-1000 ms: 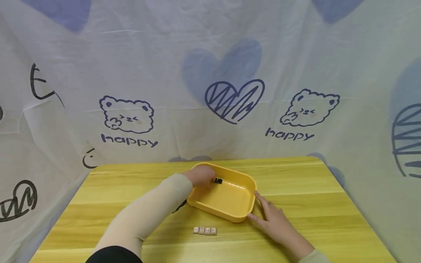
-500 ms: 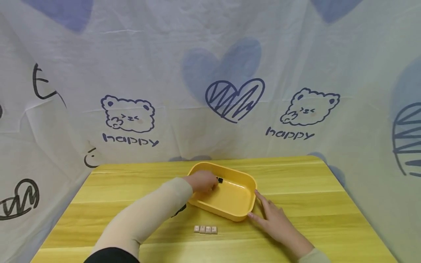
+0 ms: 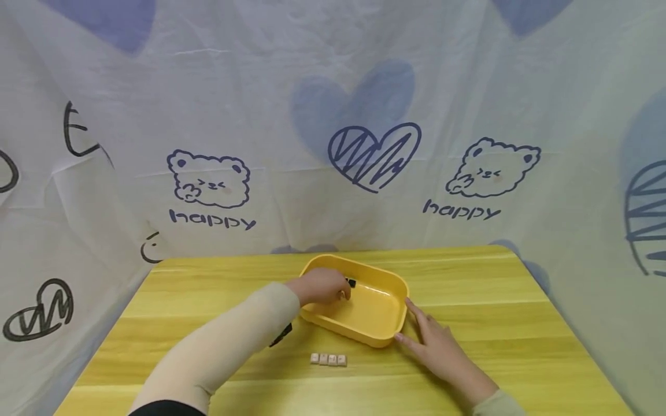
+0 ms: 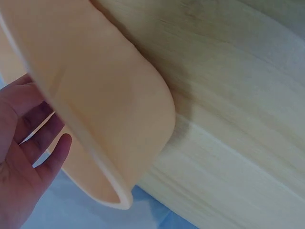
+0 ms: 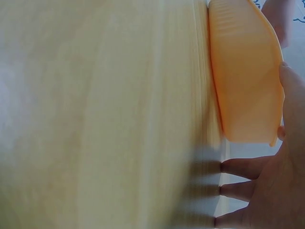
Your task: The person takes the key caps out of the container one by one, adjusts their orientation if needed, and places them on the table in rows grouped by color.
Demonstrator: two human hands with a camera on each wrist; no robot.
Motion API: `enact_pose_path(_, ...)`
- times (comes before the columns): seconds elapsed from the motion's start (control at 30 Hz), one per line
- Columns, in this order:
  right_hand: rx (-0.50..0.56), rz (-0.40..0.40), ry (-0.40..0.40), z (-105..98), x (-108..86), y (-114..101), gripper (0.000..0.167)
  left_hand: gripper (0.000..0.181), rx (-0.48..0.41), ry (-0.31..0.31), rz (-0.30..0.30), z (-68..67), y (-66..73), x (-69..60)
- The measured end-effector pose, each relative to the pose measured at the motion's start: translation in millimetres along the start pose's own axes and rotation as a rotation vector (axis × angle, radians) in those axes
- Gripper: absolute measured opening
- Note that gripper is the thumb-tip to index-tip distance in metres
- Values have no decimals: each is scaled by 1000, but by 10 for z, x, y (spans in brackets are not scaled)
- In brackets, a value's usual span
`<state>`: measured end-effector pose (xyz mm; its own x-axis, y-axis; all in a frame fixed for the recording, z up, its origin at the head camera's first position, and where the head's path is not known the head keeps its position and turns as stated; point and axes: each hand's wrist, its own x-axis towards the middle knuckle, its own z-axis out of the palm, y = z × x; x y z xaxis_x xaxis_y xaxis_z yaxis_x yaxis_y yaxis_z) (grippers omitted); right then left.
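Inside the yellow basin (image 3: 364, 335), my left hand (image 3: 322, 285) is low at the left part, its fingertips pinching a small pale piece (image 3: 341, 295). Black pieces (image 3: 352, 283) lie in the basin just beyond those fingers. In the left wrist view the hand (image 4: 28, 143) reaches behind the basin wall (image 4: 114, 90), which hides the fingertips. My right hand (image 3: 442, 352) touches the basin's right end with thumb and forefinger; the right wrist view shows that hand (image 5: 276, 176) with its other fingers spread, beside the basin wall (image 5: 248, 76).
Several pale keycaps (image 3: 328, 360) stand in a row on the wooden table (image 3: 468, 289) in front of the basin. A dark piece or row (image 3: 281, 335) shows beside my left forearm, partly hidden. A patterned cloth (image 3: 291, 202) hangs behind the table.
My left hand has shifted slightly right and toward me inside the basin, and a pale piece now shows at its fingertips. My right hand keeps its place on the basin.
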<state>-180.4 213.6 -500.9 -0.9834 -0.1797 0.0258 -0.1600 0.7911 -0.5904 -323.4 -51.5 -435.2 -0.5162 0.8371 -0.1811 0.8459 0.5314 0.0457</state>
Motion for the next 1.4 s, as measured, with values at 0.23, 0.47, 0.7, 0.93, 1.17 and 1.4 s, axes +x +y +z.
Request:
enact_pose_path(0.23, -4, 1, -5, -4, 12, 6, 81, 18, -65, 58, 25, -116, 40, -146)
enact_pose_path(0.47, -12, 7, -5, -15, -4, -17, 82, 15, -190, 119, -13, -191, 96, -364)
enact_pose_path(0.7, -6, 3, 0, -8, -9, -21, 81, 12, -285, 198, -56, -188, 175, -604)
enact_pose_path(0.93, -5, 1, -10, 1, -12, -13, 83, 15, -300, 275, -101, -111, 272, -842)
enact_pose_path(1.17, -13, -6, 3, -11, -1, -28, 82, 12, -353, 298, -138, 18, 364, -1072)
enact_pose_path(1.4, -19, -19, 14, -18, 1, -38, 83, 12, -291, 264, -154, 216, 358, -1177)
